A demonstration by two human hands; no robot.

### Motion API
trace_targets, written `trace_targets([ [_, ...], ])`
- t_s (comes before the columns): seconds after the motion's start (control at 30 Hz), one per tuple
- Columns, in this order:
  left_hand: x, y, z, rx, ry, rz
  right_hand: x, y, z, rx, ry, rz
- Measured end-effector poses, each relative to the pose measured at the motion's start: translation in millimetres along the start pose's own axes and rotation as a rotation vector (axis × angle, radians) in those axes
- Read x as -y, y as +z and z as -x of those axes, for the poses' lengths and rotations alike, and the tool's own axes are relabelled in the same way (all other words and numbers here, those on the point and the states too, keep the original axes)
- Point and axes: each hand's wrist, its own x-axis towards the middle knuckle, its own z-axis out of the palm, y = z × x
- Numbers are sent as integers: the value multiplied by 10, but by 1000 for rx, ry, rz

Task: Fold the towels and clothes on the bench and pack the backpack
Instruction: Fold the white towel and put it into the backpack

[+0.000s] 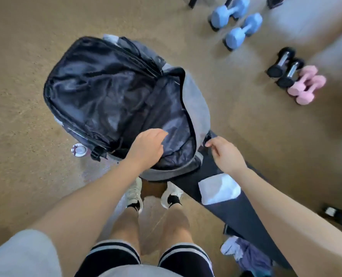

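A grey backpack point(196, 100) with a black lining lies unzipped and wide open on the end of the dark bench point(234, 212). My left hand point(148, 146) reaches into its main compartment, fingers curled over the black lining at the near rim. My right hand point(224, 154) is at the backpack's right edge, thumb and fingers pinching something small there, probably the zipper pull. A folded white towel point(219, 189) lies on the bench under my right forearm. A crumpled heap of white and purple clothes point(246, 254) sits further down the bench.
Blue dumbbells point(236, 23), black dumbbells point(286, 66) and pink dumbbells point(306, 84) stand on the brown carpet at the upper right. A bottle with a white and pink cap point(78, 150) stands left of the backpack. My feet in white shoes point(134, 192) are below the bench end.
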Motion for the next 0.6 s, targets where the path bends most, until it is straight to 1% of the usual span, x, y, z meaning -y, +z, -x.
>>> trace_targets([
  [0.1, -336, 281, 35, 21, 14, 22, -453, 284, 508, 68, 128, 15],
  [0.17, -498, 541, 27, 50, 26, 40, -685, 545, 731, 150, 164, 29],
  [0.27, -635, 995, 27, 76, -8, 105, -957, 955, 871, 245, 93, 83],
  [0.33, -678, 1289, 61, 77, -43, 135, -1091, 1158, 851, 232, 19, 131],
  [0.47, -765, 1797, 247, 78, -186, 213, -1241, 1383, 694, 190, -122, 178],
  [0.6, -840, 2172, 425, 109, -272, 217, -1343, 1413, 559, 201, -158, 322],
])
